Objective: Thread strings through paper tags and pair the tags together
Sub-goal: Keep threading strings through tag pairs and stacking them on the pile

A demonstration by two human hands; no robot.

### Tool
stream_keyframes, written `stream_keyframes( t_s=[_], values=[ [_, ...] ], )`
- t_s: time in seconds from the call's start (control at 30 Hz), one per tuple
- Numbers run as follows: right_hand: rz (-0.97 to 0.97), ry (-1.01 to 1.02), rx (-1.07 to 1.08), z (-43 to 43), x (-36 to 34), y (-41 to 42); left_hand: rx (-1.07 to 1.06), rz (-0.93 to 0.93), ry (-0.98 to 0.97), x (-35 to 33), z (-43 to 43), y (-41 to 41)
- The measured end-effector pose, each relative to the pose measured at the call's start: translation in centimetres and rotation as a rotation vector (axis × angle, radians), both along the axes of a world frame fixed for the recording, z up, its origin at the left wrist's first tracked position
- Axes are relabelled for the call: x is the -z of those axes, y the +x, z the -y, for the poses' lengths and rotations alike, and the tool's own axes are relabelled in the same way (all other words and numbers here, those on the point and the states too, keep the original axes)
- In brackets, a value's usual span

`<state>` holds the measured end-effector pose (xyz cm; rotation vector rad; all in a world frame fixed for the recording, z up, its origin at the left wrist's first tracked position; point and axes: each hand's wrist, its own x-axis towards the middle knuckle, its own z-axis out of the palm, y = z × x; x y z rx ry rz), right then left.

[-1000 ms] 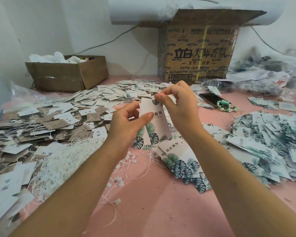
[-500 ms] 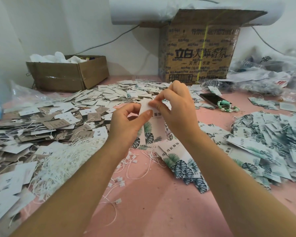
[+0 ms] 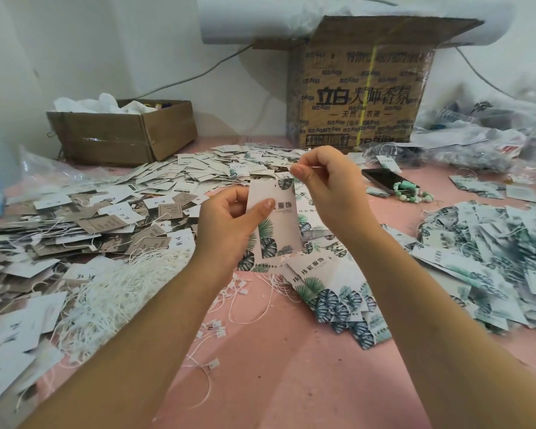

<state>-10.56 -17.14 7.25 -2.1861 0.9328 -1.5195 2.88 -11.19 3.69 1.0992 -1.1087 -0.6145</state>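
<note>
My left hand (image 3: 229, 218) holds a leaf-printed paper tag (image 3: 276, 227) upright, thumb pressed on its front face. A little above the tag's top right corner, my right hand (image 3: 328, 187) pinches a thin white string between thumb and forefinger; the string itself is barely visible. A stack of the same leaf tags (image 3: 331, 292) lies on the pink table (image 3: 276, 382) just under my hands. A bundle of loose white strings (image 3: 118, 289) lies to the left.
Heaps of small tags (image 3: 112, 212) cover the left and far table. Strung leaf tags (image 3: 492, 255) pile up at the right. A phone (image 3: 384, 178) with green beads, a low carton (image 3: 121, 131), a tall carton (image 3: 353, 94) and plastic bags stand at the back.
My right hand has lifted up and to the right, away from the tag's top edge, still pinching. My left hand keeps the tag in place.
</note>
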Motion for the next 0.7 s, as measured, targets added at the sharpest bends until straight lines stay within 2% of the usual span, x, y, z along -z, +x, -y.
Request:
stream_keyframes(
  t_s=[0.23, 0.47, 0.7],
  values=[
    [-0.208, -0.028, -0.025, -0.3, 0.0, 0.2, -0.038, -0.034, -0.014, 0.1, 0.2, 0.4],
    [-0.233, -0.002, 0.049, -0.8, -0.3, 0.5, -0.050, 0.118, -0.100, 0.1, 0.1, 0.2],
    [-0.275, -0.040, 0.103, -1.3, -0.6, 0.8, -0.043, 0.175, -0.110, -0.1, 0.0, 0.1]
  ],
)
